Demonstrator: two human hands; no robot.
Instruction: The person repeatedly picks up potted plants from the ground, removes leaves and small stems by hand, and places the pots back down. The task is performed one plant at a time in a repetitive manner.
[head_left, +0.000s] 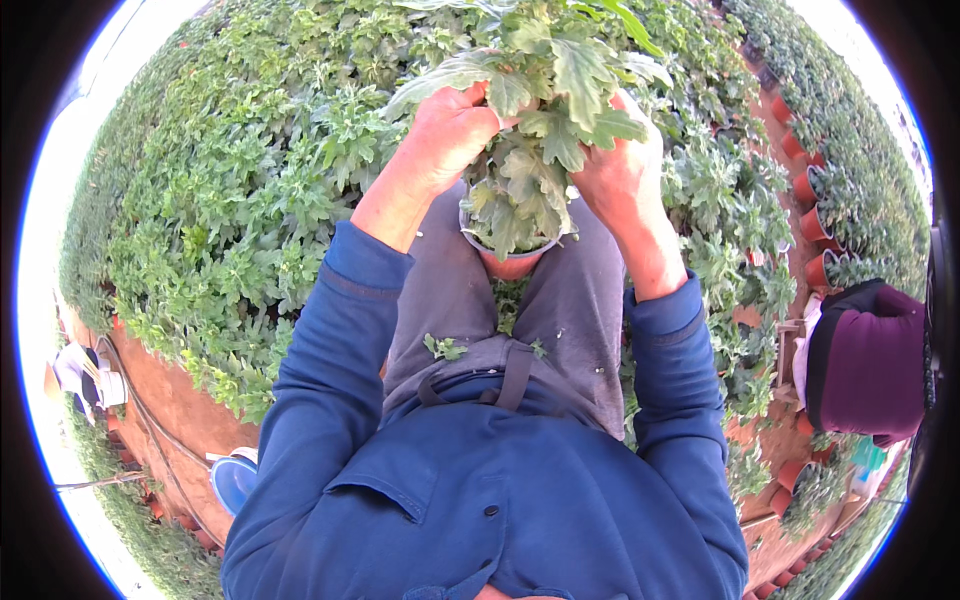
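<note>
A leafy green potted plant (559, 142), with lobed leaves like a chrysanthemum's, stands between my knees. Its reddish plastic pot (514, 264) shows just below the foliage. My left hand (457, 131) is among the upper leaves on the left side, fingers curled and thumb pointing inward. On the right side of the same plant is my right hand (621, 161), its fingers partly covered by leaves. Whether either hand grips a stem or a leaf is hidden by the foliage. A small torn leaf (444, 347) lies on my lap.
Dense rows of similar plants (247, 180) surround me. More reddish pots (814, 225) line a dirt path at right. A person in a purple top (870, 364) is close by at right. At lower left are a blue basin (234, 484) and a hose (154, 420) on bare soil.
</note>
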